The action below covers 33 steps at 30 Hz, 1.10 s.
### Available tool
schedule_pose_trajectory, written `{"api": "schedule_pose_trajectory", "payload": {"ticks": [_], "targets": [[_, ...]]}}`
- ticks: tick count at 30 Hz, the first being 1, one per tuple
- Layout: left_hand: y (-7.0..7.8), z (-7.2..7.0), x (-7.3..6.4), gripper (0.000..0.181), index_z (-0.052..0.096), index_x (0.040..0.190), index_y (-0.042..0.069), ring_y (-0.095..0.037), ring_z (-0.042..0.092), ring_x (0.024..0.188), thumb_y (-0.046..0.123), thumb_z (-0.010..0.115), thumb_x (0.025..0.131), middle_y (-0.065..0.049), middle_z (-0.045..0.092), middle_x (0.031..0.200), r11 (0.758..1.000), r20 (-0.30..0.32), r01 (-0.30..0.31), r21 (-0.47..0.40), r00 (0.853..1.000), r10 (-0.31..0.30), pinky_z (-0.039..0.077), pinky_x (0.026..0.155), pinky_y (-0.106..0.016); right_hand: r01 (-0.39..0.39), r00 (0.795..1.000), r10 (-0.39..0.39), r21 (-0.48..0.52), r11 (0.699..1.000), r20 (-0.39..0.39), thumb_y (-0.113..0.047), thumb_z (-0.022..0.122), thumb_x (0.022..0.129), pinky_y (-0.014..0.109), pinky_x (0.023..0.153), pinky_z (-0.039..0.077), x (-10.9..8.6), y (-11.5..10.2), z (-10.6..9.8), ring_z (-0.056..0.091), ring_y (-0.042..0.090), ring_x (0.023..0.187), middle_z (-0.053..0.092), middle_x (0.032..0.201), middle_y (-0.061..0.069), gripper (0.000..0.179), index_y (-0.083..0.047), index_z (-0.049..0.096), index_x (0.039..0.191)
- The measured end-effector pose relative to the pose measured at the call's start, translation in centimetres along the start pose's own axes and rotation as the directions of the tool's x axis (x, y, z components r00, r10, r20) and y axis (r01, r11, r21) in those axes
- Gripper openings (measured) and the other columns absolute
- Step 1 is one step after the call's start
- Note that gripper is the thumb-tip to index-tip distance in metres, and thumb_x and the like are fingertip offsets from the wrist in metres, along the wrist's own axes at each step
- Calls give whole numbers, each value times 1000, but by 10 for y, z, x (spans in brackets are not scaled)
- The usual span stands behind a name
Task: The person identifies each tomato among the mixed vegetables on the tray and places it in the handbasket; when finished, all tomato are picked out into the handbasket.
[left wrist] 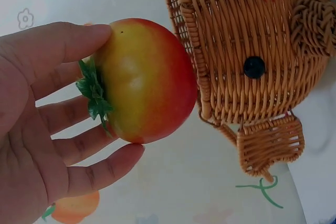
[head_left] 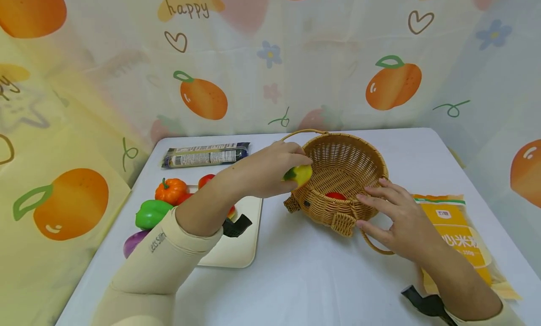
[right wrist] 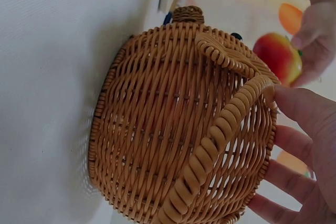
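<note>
My left hand (head_left: 276, 168) holds a red-and-yellow tomato (left wrist: 149, 82) with green leaves at its top, thumb on one side and fingers on the other. The tomato is beside the rim of a wicker basket (head_left: 325, 208), which has black button eyes and a woven snout. On the basket's right side, my right hand (head_left: 393, 218) grips the rim, fingers over the edge and thumb outside; some fingertips are hidden in the right wrist view. Inside the basket lies a red thing (head_left: 336, 195), mostly hidden by the front wall.
Left on the table are an orange pumpkin (head_left: 169, 190), a green pepper (head_left: 153, 214) and a purple vegetable (head_left: 134, 243). A cream tray (head_left: 236, 251) with red produce lies partly under my left arm. Behind is a dark-ended packet (head_left: 207, 155); a yellow bag (head_left: 458, 227) lies right.
</note>
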<state>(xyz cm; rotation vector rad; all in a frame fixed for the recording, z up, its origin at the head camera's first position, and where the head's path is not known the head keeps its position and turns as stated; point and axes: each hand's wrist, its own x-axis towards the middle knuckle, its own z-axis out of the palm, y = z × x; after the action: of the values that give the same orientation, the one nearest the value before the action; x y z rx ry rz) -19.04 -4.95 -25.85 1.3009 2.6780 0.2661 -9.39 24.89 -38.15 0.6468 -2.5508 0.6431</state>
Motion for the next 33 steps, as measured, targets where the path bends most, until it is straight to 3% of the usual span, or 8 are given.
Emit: {"api": "schedule_pose_trajectory", "payload": {"ticks": [8,16,19,22,29,33], "targets": [[7,6,34,50,59,144,16,-23,51,129,21,71,96,-4,55,143,999,15,-14,31,1000,14,45,105,-34,25,1000,-25,-10,1000,-8,-26,92,70,67,104,43,0,1,-1,49,43,135,69,129,10,57,-16,74,124],[12,22,58,50,57,146,20,-22,49,132,26,70,98,-3,53,146,999,59,-27,37,998,25,45,109,-32,66,997,-67,-23,998,-29,-48,82,83,66,99,46,3,2,-2,53,44,131,71,124,12,52,-13,76,121],[14,28,64,51,56,148,22,-22,48,133,28,68,99,-2,52,147,999,88,-9,44,996,5,46,108,-34,86,995,-87,-33,996,-42,-66,63,91,62,102,47,4,2,-1,54,44,129,73,121,11,62,-13,77,119],[15,33,69,50,56,147,22,-20,49,128,29,68,99,-1,52,145,999,110,-6,46,994,1,47,103,-33,106,993,-108,-45,993,-54,-75,43,94,60,103,47,6,1,-2,56,44,127,74,119,12,76,-12,78,118],[15,40,82,43,61,141,17,-16,51,108,23,66,98,2,58,123,998,190,-32,47,982,23,45,93,-28,90,995,-92,-44,995,-33,-77,40,92,64,97,49,7,3,-3,56,44,127,74,119,12,79,-13,79,118],[16,42,89,49,56,147,17,-15,51,110,23,64,99,1,59,128,998,249,-9,62,968,-7,45,96,-29,71,997,-71,-44,997,-11,-76,44,91,65,97,49,6,1,-5,55,43,128,73,120,11,76,-14,78,119]]}}
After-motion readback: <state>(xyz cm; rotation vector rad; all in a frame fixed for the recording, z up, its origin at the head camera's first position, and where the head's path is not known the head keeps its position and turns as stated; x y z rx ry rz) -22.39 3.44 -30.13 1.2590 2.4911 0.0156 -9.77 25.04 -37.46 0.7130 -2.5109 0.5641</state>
